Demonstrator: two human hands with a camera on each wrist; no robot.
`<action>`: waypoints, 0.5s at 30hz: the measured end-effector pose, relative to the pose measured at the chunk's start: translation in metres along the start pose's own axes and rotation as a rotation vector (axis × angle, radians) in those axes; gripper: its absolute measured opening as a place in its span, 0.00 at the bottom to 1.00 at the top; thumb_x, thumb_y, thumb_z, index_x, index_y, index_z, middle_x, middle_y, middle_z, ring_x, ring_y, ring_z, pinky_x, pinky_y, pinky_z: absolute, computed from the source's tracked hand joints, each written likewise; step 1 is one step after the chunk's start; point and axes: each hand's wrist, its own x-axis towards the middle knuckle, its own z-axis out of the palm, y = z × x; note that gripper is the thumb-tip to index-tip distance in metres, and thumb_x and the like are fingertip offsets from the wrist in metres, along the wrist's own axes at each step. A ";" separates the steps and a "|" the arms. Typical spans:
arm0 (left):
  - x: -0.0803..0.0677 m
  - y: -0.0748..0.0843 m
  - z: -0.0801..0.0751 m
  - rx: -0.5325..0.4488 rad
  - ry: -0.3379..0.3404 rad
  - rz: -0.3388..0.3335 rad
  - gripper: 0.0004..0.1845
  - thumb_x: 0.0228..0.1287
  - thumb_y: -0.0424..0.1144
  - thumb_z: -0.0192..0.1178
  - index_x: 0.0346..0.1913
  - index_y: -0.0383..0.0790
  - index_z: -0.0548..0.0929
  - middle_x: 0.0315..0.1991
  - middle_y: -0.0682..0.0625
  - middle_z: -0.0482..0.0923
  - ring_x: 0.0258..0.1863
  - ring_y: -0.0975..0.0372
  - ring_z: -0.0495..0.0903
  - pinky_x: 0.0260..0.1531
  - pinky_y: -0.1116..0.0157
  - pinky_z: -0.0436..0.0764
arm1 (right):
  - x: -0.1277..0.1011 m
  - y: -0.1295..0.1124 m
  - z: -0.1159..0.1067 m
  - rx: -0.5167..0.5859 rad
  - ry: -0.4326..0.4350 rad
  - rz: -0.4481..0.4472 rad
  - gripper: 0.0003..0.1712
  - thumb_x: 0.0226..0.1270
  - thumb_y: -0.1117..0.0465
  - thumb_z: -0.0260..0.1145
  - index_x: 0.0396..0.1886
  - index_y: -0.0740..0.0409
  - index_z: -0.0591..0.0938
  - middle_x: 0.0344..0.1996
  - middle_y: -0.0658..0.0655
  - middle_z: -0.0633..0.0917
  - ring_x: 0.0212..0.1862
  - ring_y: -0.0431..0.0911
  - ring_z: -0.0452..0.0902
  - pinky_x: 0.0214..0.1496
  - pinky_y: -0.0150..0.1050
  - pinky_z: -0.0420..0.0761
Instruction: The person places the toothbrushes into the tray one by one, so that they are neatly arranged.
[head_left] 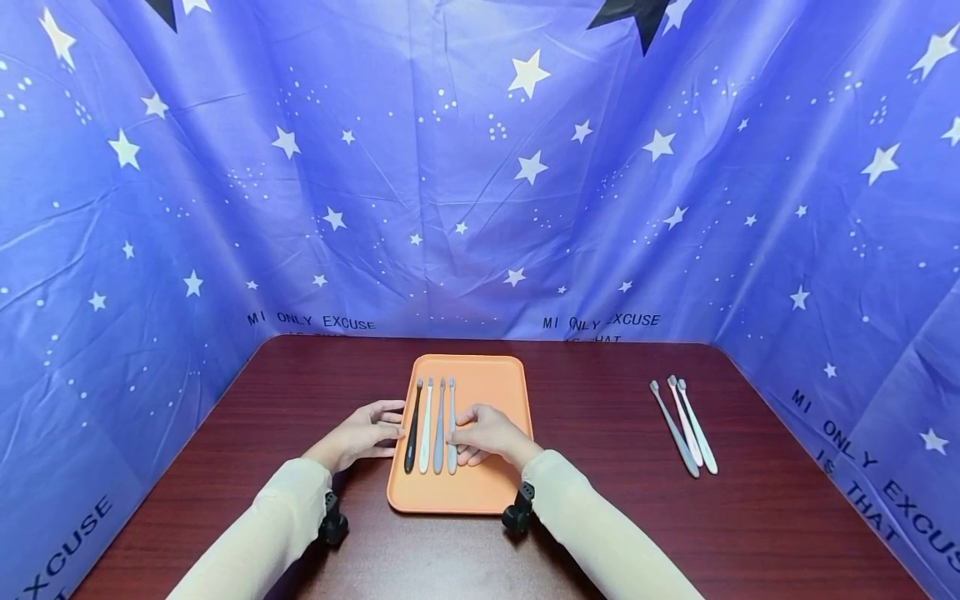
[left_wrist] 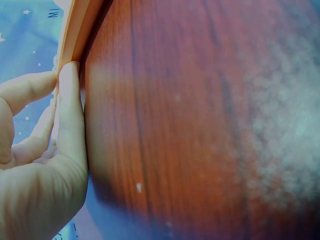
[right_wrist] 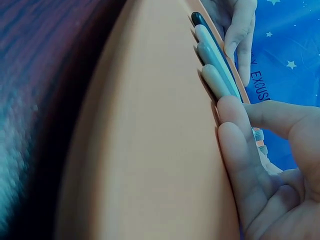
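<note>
Four toothbrushes lie side by side on an orange tray (head_left: 457, 497): a black toothbrush (head_left: 412, 437), a white toothbrush (head_left: 425, 437), a blue-grey toothbrush (head_left: 438, 437) and a light grey toothbrush (head_left: 452, 400). My right hand (head_left: 491, 435) pinches the handle of the light grey one; the right wrist view shows its fingertips (right_wrist: 231, 110) against that handle, low over the tray. At the tray's left edge, my left hand (head_left: 362, 435) touches the rim with fairly straight, spread fingers. A fingertip (left_wrist: 70, 75) rests along the tray's outer side in the left wrist view.
Three more toothbrushes lie on the dark red wooden table (head_left: 600, 500) to the right: a grey toothbrush (head_left: 675, 431), a pink toothbrush (head_left: 686, 421) and a pale green toothbrush (head_left: 699, 429). A blue star-printed cloth (head_left: 480, 208) hangs around the back and sides.
</note>
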 end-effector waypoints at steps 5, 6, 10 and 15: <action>0.000 0.000 0.000 0.008 0.001 -0.001 0.32 0.65 0.25 0.62 0.72 0.36 0.67 0.55 0.38 0.75 0.44 0.56 0.82 0.44 0.54 0.86 | 0.000 0.000 -0.001 0.009 -0.005 -0.003 0.23 0.66 0.63 0.71 0.54 0.69 0.72 0.26 0.62 0.85 0.22 0.46 0.84 0.26 0.39 0.86; 0.000 0.000 0.000 0.008 0.001 -0.002 0.33 0.65 0.25 0.62 0.72 0.36 0.67 0.55 0.38 0.75 0.44 0.56 0.82 0.44 0.54 0.86 | 0.000 0.001 -0.001 0.011 -0.006 -0.002 0.23 0.66 0.63 0.71 0.54 0.69 0.72 0.26 0.62 0.85 0.22 0.46 0.84 0.26 0.39 0.86; 0.000 0.000 -0.001 0.005 -0.007 0.003 0.32 0.65 0.24 0.62 0.72 0.36 0.67 0.55 0.38 0.75 0.44 0.56 0.82 0.44 0.54 0.86 | -0.001 0.001 -0.002 0.015 -0.006 0.000 0.24 0.66 0.63 0.71 0.55 0.68 0.72 0.26 0.63 0.85 0.22 0.45 0.83 0.26 0.39 0.86; 0.001 -0.001 -0.001 0.000 -0.008 0.002 0.32 0.65 0.24 0.61 0.72 0.36 0.67 0.54 0.38 0.75 0.44 0.56 0.82 0.44 0.54 0.86 | -0.001 0.002 -0.002 0.020 -0.012 -0.007 0.24 0.66 0.62 0.70 0.55 0.68 0.72 0.28 0.63 0.85 0.23 0.47 0.84 0.26 0.40 0.86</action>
